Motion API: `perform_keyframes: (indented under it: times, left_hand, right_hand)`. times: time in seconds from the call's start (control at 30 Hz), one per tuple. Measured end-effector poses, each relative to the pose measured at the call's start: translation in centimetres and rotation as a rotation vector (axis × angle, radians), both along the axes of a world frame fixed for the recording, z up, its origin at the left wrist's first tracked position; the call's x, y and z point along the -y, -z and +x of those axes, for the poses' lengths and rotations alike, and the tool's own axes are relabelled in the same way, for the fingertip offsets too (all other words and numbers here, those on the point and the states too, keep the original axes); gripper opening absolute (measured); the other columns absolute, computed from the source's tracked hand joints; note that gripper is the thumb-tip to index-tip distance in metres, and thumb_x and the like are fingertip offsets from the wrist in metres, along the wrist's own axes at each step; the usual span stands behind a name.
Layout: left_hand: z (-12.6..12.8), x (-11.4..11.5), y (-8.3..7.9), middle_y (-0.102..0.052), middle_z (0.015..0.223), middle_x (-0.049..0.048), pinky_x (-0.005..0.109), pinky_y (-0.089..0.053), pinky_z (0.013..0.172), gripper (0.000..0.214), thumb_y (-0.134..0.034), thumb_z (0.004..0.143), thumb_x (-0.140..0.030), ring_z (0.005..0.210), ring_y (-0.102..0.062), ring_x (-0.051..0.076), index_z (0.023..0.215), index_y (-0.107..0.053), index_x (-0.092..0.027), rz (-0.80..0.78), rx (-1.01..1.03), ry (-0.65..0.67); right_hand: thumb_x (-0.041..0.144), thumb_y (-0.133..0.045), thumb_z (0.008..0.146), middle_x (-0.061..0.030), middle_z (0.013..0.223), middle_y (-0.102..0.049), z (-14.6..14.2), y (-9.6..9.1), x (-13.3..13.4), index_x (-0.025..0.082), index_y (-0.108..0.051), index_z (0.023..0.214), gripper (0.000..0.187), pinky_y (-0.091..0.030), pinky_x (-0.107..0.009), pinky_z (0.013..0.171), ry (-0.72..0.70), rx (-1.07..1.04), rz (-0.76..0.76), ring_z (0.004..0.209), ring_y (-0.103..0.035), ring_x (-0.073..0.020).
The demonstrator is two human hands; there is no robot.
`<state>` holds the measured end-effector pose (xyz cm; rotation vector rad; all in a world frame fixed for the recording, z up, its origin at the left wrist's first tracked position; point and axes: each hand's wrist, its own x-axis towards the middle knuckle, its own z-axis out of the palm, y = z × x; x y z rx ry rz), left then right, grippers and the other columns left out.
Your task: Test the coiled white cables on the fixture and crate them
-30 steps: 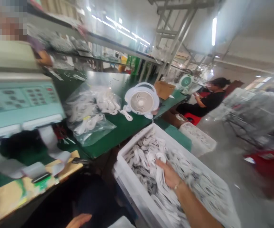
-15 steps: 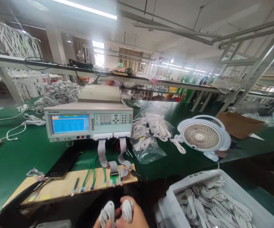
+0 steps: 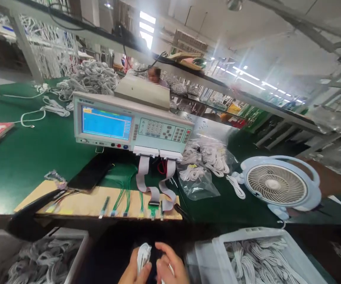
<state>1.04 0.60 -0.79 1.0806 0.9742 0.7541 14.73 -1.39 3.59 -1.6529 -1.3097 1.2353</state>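
At the bottom middle, my left hand (image 3: pixel 132 271) is closed around a coiled white cable (image 3: pixel 143 253), its loops standing up between thumb and fingers. Close beside it on the right is my right hand (image 3: pixel 174 265). Its index finger points out toward the coil while the other fingers curl in. A short stretch of white cable (image 3: pixel 171 269) shows between those curled fingers; the rest of it is hidden. Both hands are low, in front of the bench edge, below a wooden board (image 3: pixel 84 203) with small connectors and green wires.
A tester with a blue screen (image 3: pixel 106 123) stands on the green bench (image 3: pixel 52 146), linked by grey ribbon cables to the board. Bagged cables (image 3: pixel 214 157) and a fan (image 3: pixel 272 184) are to the right. Bins of coiled cables flank me: right bin (image 3: pixel 222 256), left bin (image 3: pixel 80 252).
The view has tilted and shifted, bringing the left bin into sight. Earlier, white loops stood up in both hands; now the coil is in my left hand and the right index finger has extended.
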Motion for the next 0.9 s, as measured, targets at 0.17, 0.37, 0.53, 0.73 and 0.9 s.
perform_keyframes:
  times: [0.17, 0.37, 0.53, 0.73, 0.9]
  left_hand:
    - [-0.5, -0.7, -0.7, -0.057, 0.109, 0.0109, 0.027, -0.034, 0.093, 0.058, -0.042, 0.074, -0.054, 0.103, -0.051, 0.02, 0.117, -0.038, -0.016, 0.044, 0.09, 0.091]
    - [-1.2, -1.2, -2.4, -0.046, 0.124, 0.0085, 0.03, -0.026, 0.099, 0.067, -0.053, 0.073, -0.042, 0.113, -0.042, 0.02, 0.128, -0.025, -0.017, -0.059, 0.256, 0.011]
    - [0.0, -1.4, -4.2, -0.057, 0.1, 0.0038, 0.027, -0.042, 0.076, 0.042, -0.055, 0.071, -0.042, 0.086, -0.054, 0.017, 0.107, -0.045, -0.022, -0.084, 0.425, -0.074]
    - [1.5, -3.0, -4.3, -0.051, 0.068, -0.0022, 0.02, -0.037, 0.058, 0.028, -0.053, 0.072, -0.045, 0.063, -0.046, 0.01, 0.074, -0.049, -0.017, 0.054, 0.247, -0.236]
    - [1.2, -4.8, -4.7, -0.044, 0.05, -0.0053, 0.019, -0.028, 0.042, 0.037, -0.058, 0.064, -0.05, 0.043, -0.035, 0.006, 0.064, -0.049, -0.014, 0.011, 0.046, -0.192]
  right_hand:
    - [0.022, -0.054, 0.071, -0.0054, 0.093, -0.062, -1.1, -0.3, -0.4, 0.026, -0.054, 0.109, 0.038, -0.044, -0.032, 0.077, -0.09, 0.488, 0.245, 0.085, -0.057, -0.0214]
    - [0.023, -0.051, 0.078, -0.0064, 0.098, -0.059, -1.2, -2.8, -1.6, 0.025, -0.059, 0.097, 0.02, -0.042, -0.03, 0.082, -0.153, 0.485, 0.362, 0.093, -0.053, -0.0205]
    - [0.02, -0.047, 0.08, -0.0068, 0.088, -0.063, -0.7, -3.7, -1.3, 0.024, -0.058, 0.093, 0.018, -0.044, -0.031, 0.073, -0.168, 0.385, 0.506, 0.082, -0.057, -0.0214]
    - [0.032, -0.05, 0.079, -0.0077, 0.083, -0.066, -0.4, -4.6, -1.9, 0.02, -0.058, 0.09, 0.018, -0.044, -0.026, 0.066, 0.068, 0.158, 0.351, 0.074, -0.06, -0.0207]
    - [0.037, -0.054, 0.074, -0.0025, 0.058, -0.062, 0.3, -5.1, -3.8, 0.014, -0.063, 0.08, 0.026, -0.041, -0.024, 0.053, 0.101, -0.061, 0.215, 0.055, -0.054, -0.016]
